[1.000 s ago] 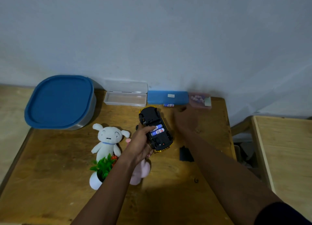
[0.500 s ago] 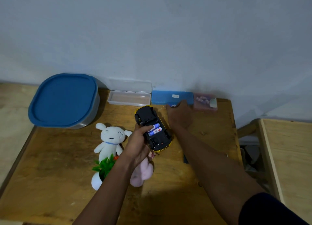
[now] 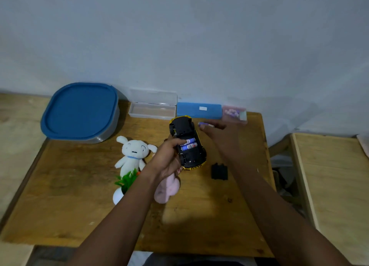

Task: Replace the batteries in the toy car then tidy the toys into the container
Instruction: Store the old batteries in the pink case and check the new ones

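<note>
My left hand grips the yellow toy car, turned underside up above the table. Its battery bay is open and shows two blue-and-white batteries. My right hand hovers just right of the car's far end and pinches a third battery between fingertips. The black battery cover lies on the wood to the right of the car. A white plush rabbit, a pink plush and a small potted green plant sit under and beside my left forearm.
A large container with a blue lid stands at the back left. Along the wall sit an open clear box, a blue case and a small pink box. A second wooden surface lies to the right across a gap.
My right hand reached toward the blue case, picked up a battery from the table there and has drawn back beside the car. The left hand kept hold of the car.
</note>
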### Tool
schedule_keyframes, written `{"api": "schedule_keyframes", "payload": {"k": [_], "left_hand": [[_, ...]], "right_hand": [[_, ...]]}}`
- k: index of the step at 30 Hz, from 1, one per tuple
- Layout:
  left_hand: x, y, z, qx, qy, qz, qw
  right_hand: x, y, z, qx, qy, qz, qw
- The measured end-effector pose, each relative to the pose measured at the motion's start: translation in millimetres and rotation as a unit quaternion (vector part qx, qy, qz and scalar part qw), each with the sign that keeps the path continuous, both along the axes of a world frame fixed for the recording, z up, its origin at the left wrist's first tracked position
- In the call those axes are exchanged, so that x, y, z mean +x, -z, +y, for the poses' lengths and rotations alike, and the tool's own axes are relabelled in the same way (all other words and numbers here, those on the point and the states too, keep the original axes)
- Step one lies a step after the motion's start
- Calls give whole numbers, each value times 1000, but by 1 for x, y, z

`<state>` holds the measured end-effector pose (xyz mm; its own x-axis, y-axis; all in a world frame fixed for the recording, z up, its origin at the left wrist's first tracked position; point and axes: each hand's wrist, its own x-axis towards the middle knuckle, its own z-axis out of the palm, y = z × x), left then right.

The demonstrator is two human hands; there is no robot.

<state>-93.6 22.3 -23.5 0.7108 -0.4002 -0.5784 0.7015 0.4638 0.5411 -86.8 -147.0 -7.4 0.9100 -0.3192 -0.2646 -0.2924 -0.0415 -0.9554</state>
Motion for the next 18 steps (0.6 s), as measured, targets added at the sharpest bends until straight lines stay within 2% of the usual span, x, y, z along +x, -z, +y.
{"api": "schedule_keyframes", "payload": {"k": [5,8,18], "left_hand": [[-8,-18,-5,-21,21,-30,999],[-12,-26,-7,-24,38,-55,997],[-20,-47,-15,-30,85,-98,991]], "right_hand": [[-24,-30,-8,-141,-80,-53,985],[-34,-36,-10,-182,-83,-124,972],[-55,-46,-5,-289,-93,-166,938]]}}
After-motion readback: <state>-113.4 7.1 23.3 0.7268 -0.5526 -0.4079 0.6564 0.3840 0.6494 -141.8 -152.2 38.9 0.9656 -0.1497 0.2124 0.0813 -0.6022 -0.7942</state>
